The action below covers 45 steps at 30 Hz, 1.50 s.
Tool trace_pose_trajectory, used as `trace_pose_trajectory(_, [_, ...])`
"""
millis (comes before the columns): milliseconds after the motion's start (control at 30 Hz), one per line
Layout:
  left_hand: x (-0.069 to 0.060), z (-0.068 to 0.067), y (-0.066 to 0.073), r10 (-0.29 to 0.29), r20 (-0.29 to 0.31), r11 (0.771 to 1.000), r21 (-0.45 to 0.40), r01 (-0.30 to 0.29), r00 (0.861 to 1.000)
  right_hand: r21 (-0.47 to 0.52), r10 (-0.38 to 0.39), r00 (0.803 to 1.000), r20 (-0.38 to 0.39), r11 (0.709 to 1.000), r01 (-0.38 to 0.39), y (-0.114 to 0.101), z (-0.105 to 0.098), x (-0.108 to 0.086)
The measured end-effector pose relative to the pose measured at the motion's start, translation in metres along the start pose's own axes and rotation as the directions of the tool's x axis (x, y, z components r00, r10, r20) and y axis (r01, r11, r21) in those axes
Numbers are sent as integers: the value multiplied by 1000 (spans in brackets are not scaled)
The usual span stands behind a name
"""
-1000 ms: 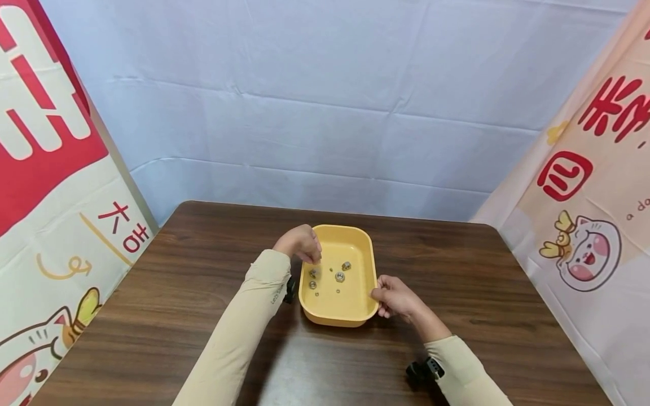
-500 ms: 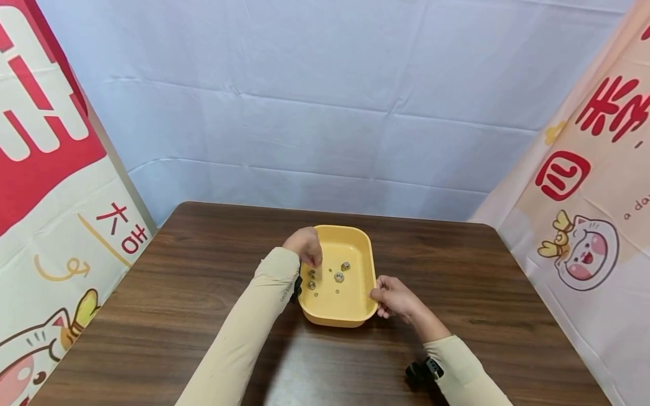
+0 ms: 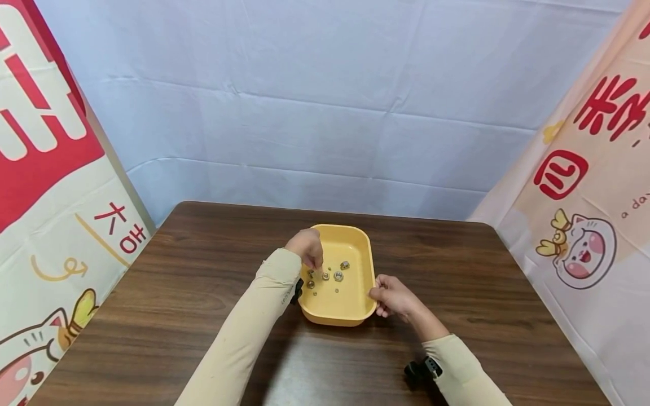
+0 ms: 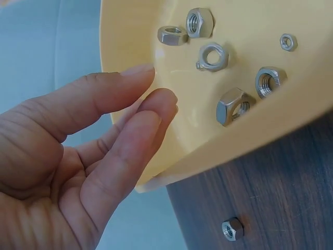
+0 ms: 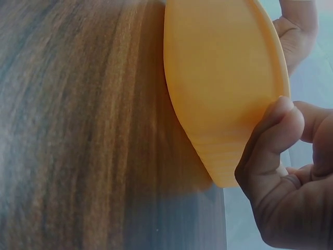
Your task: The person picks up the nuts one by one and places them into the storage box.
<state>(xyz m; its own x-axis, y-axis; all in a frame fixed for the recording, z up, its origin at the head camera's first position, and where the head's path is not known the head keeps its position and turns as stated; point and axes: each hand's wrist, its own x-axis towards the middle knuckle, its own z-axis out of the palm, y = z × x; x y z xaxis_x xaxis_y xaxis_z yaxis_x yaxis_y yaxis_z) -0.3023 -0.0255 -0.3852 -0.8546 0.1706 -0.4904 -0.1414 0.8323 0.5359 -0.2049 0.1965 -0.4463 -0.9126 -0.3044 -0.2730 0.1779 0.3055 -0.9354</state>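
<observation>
A yellow plastic tray (image 3: 350,307) sits on the table with several metal hex nuts of different sizes inside. My left hand (image 3: 308,249) hovers over its left side. In the left wrist view its thumb (image 4: 104,96) and fingertips are slightly apart with nothing between them. Beyond those fingertips lie a nut on its side (image 4: 172,35), a ring-up nut (image 4: 213,56), and a large nut (image 4: 234,107). My right hand (image 3: 395,296) pinches the tray's right rim between thumb and fingers, also seen gripping the tray wall (image 5: 223,78) in the right wrist view.
One loose nut (image 4: 232,229) lies on the table outside the tray in the left wrist view. The dark wooden table (image 3: 457,265) extends around the tray. A pale cloth backdrop (image 3: 325,113) hangs behind, with printed banners at both sides.
One more nut now shows in the tray just below my left hand. That hand moved slightly right and in over the tray. My right hand keeps its hold on the rim.
</observation>
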Motion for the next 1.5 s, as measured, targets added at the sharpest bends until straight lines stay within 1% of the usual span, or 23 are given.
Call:
trace_pose_trajectory(67, [0,0,1,0,-5,1000,-1,0,1000,-1,5,1000,-5,1000,-5,0,0,0])
trace_pose_trajectory(167, [-2,0,2,2,3,1000,-1,-2,1000,-3,20,1000,-9,1000,-20,1,0,1])
trace_pose_trajectory(267, [-4,0,2,23,14,999,-34,-22,1000,-1,30,999,-14,1000,-30,3,0,3])
trace_pose_trajectory(300, [-6,0,2,40,19,999,-38,-39,999,-1,30,999,-13,1000,-30,3,0,3])
trace_pose_trajectory(367, [-8,-1,0,100,35,994,-50,-99,994,1,28,1000,-13,1000,-28,4,0,3])
trace_pose_trajectory(433, [-10,-1,-1,183,59,983,-40,-180,981,3,23,1000,-11,1000,-23,4,1,3])
trace_pose_trajectory(500, [-12,-2,-2,260,83,965,-1,-261,962,6,17,1000,-8,1000,-17,3,0,3])
trace_pose_trajectory(533, [-13,-1,-3,296,96,953,31,-300,950,7,15,1000,-7,1000,-15,3,0,3])
trace_pose_trajectory(567, [-14,-1,-3,328,100,938,84,-336,939,9,15,1000,-7,1000,-15,3,0,3])
trace_pose_trajectory(633, [-16,1,-2,375,106,896,214,-389,921,10,9,1000,-3,1000,-9,3,0,3])
trace_pose_trajectory(700, [-17,3,-1,403,108,842,344,-415,909,17,10,1000,-3,1000,-10,3,0,3])
trace_pose_trajectory(733, [-18,5,-1,413,105,815,401,-418,905,17,11,1000,-2,1000,-11,3,0,3])
trace_pose_trajectory(767, [-19,6,0,420,102,792,444,-418,902,14,8,1000,-1,1000,-8,2,0,2])
trace_pose_trajectory(833, [-21,7,0,422,95,768,492,-411,902,14,6,1000,-4,1000,-6,2,0,2])
trace_pose_trajectory(867, [-22,7,1,420,92,762,504,-406,903,14,2,1000,0,1000,-2,1,-1,2])
trace_pose_trajectory(933, [-23,8,1,419,84,759,514,-400,904,11,-5,1000,8,1000,5,0,-1,2])
trace_pose_trajectory(1000, [-24,7,1,423,81,759,513,-401,903,13,-19,1000,16,1000,19,-7,1,-4])
trace_pose_trajectory(1100, [-24,8,0,427,74,759,511,-402,901,20,-17,1000,13,1000,17,-8,1,-4])
trace_pose_trajectory(1167, [-25,8,0,434,65,751,524,-401,898,20,-21,1000,7,1000,21,-7,1,-4])
trace_pose_trajectory(1233, [-26,8,-1,442,55,743,537,-399,895,23,-9,1000,-1,1000,9,0,0,1])
trace_pose_trajectory(1333, [-28,7,-2,455,40,727,559,-398,889,21,-3,1000,-4,1000,3,0,0,1])
trace_pose_trajectory(1500, [-30,4,-6,477,26,720,562,-407,879,19,2,1000,-7,1000,-2,-1,0,0])
